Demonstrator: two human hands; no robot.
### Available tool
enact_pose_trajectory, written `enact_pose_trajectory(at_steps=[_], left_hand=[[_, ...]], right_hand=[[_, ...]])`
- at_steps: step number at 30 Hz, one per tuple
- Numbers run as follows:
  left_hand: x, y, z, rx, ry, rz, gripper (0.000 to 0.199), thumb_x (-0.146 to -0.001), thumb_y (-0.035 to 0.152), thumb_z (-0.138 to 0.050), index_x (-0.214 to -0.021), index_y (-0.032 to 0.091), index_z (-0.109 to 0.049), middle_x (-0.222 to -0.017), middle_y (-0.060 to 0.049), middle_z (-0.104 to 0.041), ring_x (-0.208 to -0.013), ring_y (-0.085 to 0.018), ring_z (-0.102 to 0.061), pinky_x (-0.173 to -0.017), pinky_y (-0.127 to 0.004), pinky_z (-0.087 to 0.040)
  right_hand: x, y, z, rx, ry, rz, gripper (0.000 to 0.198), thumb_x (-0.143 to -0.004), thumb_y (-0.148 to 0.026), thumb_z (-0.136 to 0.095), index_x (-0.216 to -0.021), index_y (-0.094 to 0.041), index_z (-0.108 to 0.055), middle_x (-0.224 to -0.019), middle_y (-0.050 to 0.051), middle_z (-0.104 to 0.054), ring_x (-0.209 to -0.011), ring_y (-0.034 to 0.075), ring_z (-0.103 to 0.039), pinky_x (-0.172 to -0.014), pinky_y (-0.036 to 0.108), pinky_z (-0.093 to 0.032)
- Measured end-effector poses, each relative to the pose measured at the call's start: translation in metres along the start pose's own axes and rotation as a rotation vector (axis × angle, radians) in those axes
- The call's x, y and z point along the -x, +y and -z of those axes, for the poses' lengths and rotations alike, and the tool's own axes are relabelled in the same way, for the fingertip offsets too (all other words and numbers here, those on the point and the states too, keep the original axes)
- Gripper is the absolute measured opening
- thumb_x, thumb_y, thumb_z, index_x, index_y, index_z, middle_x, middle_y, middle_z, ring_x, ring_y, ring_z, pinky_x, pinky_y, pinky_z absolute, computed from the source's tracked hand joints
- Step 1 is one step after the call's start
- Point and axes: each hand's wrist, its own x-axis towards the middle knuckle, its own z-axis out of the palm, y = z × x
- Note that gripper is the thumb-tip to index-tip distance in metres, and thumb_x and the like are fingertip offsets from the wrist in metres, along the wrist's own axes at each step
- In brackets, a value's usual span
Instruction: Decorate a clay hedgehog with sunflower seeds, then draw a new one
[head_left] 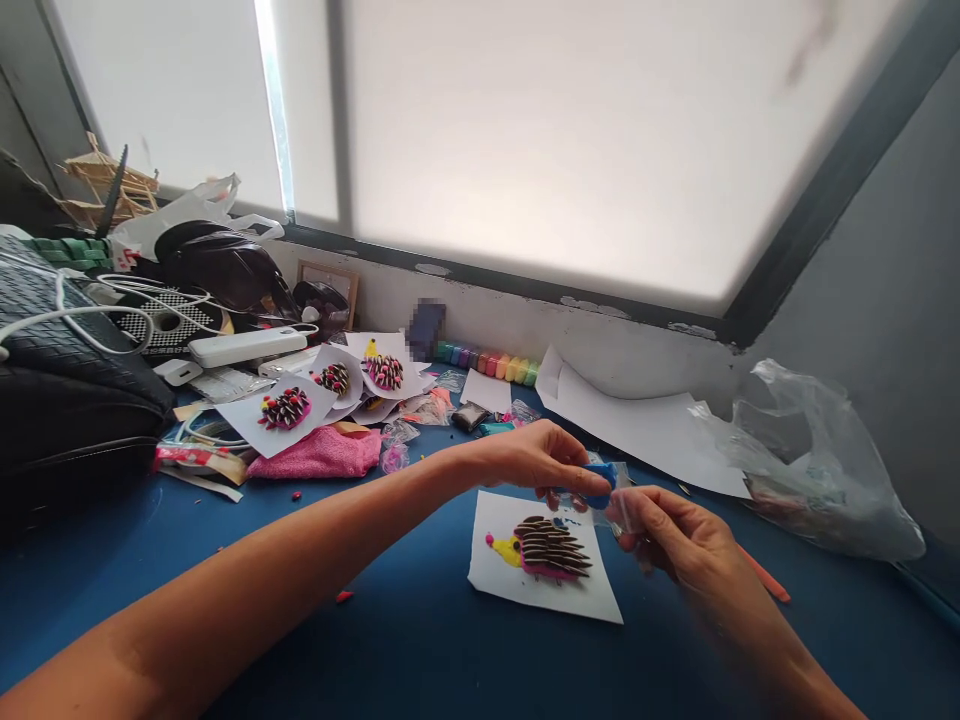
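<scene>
Head-worn camera, just above blue table (405, 640), facing forward, downward.

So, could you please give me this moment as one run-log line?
left hand: holding blue material and clear packet | right hand: pinching packet | near hands: hedgehog figure on white paper

Window, wide, slanted in view: one large pale covering (570, 130), 12 to 2 o'clock, backlit, faint brownish smudge near 2; one smaller pale covering (180, 100), 10 to 11 o'clock; narrow bright gap (274, 90) at its right edge, with a dark upright band (341, 100) beyond, 11 o'clock. Frame (825, 180), dark grey, 2 o'clock; lower rail (510, 286) marked with pale patches, 12 o'clock. Low wall (495, 325), whitish, beneath the rail. Side wall (900, 280), plain grey, 3 o'clock. Tabletop (420, 650), blue, 4 to 8 o'clock. Light: soft, from the window.
</scene>
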Motion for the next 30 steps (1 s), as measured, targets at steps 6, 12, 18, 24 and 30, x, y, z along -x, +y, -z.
enact_pose_trajectory(at_steps=[6,12,18,24,30], left_hand=[[0.002,0.004,-0.005,-0.046,0.048,-0.009,0.054,-0.072,0.064,-0.070,-0.077,0.011,-0.067,-0.069,-0.003,-0.066,-0.052,-0.005,-0.049,-0.051,-0.021,-0.038],[0.003,0.005,-0.003,-0.115,0.037,-0.032,0.031,-0.082,0.041,-0.069,-0.075,0.011,-0.066,-0.067,-0.002,-0.065,-0.052,-0.005,-0.050,-0.051,-0.019,-0.039],[0.006,0.013,0.001,-0.139,-0.040,-0.024,0.019,-0.085,0.030,-0.065,-0.079,0.012,-0.066,-0.068,0.000,-0.065,-0.051,-0.005,-0.048,-0.051,-0.019,-0.038],[0.007,0.014,-0.001,-0.219,0.032,0.015,0.035,-0.078,0.046,-0.072,-0.076,0.012,-0.065,-0.063,0.003,-0.057,-0.056,-0.006,-0.048,-0.054,-0.020,-0.036],[0.008,0.011,-0.002,-0.182,0.039,-0.016,0.046,-0.075,0.057,-0.072,-0.072,0.012,-0.062,-0.059,0.004,-0.052,-0.053,-0.005,-0.042,-0.050,-0.020,-0.031]], right_hand=[[-0.001,0.001,0.001,-0.005,-0.077,0.019,0.042,-0.075,-0.061,-0.069,-0.078,-0.019,-0.072,-0.069,0.003,-0.065,-0.057,0.012,-0.054,-0.053,0.024,-0.045],[0.002,-0.005,-0.003,0.006,-0.118,0.023,0.039,-0.074,-0.058,-0.071,-0.076,-0.019,-0.072,-0.070,0.003,-0.065,-0.061,0.013,-0.054,-0.050,0.023,-0.044],[0.005,-0.006,-0.004,-0.010,-0.134,0.033,0.038,-0.076,-0.057,-0.069,-0.072,-0.019,-0.068,-0.066,0.001,-0.060,-0.060,0.013,-0.053,-0.050,0.023,-0.045],[0.006,-0.007,-0.006,0.004,-0.198,0.027,0.042,-0.077,-0.061,-0.067,-0.081,-0.020,-0.070,-0.069,0.002,-0.063,-0.059,0.012,-0.053,-0.053,0.023,-0.047],[0.008,-0.011,-0.010,-0.013,-0.180,0.037,0.043,-0.076,-0.062,-0.067,-0.070,-0.019,-0.067,-0.069,0.001,-0.060,-0.059,0.012,-0.052,-0.050,0.022,-0.043]])
